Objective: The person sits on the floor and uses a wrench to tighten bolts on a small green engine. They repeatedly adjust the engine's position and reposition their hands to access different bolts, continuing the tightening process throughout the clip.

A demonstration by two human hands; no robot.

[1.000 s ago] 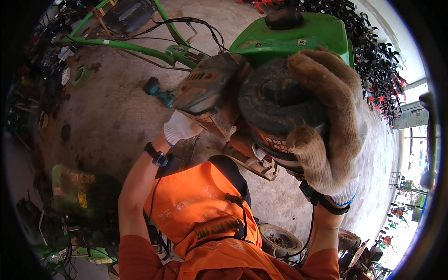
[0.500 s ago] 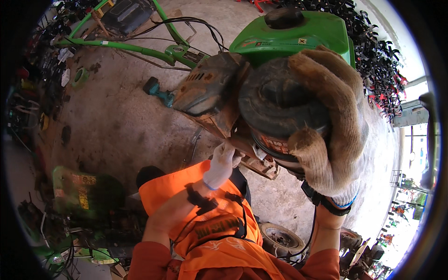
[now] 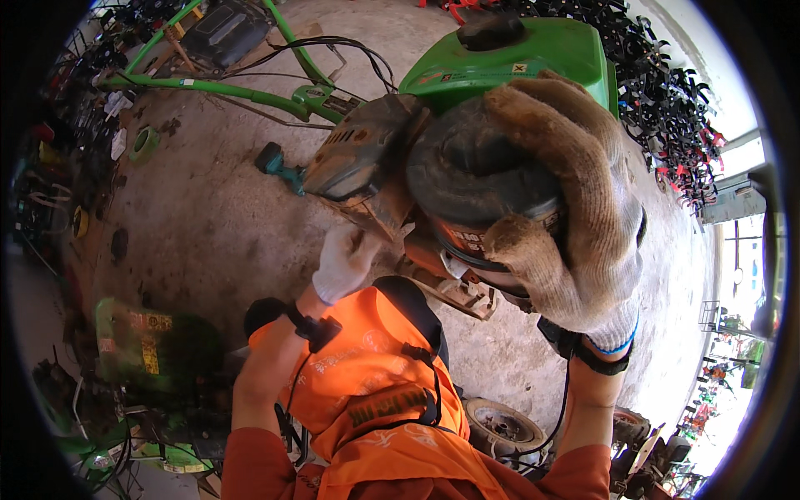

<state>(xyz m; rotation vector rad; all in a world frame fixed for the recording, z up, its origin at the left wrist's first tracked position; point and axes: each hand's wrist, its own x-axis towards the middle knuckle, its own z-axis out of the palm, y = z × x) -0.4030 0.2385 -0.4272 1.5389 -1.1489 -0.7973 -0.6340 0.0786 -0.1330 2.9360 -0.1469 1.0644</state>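
Observation:
My right hand [image 3: 596,196], in a soiled knit glove, wraps around the black round air filter housing [image 3: 467,179] on a small engine. Its thumb presses the near side and its fingers reach over the far side. My left hand [image 3: 346,262], in a white glove, is at the lower edge of a dusty, slotted engine cover [image 3: 354,162]. Its fingers are curled together; what they hold, if anything, is hidden. Behind the housing sits a green fuel tank [image 3: 512,62] with a black cap [image 3: 492,32].
Green handlebars [image 3: 217,86] with black cables extend to the far left. A teal power tool [image 3: 282,168] lies on the concrete floor [image 3: 208,217]. Piles of black tines [image 3: 667,108] line the far right. A wheel [image 3: 504,429] stands close by my body, and a green machine part [image 3: 137,342] at left.
My left hand has moved left, away from the metal bracket under the housing. The right hand keeps its hold; it and the housing appear slightly further left in view.

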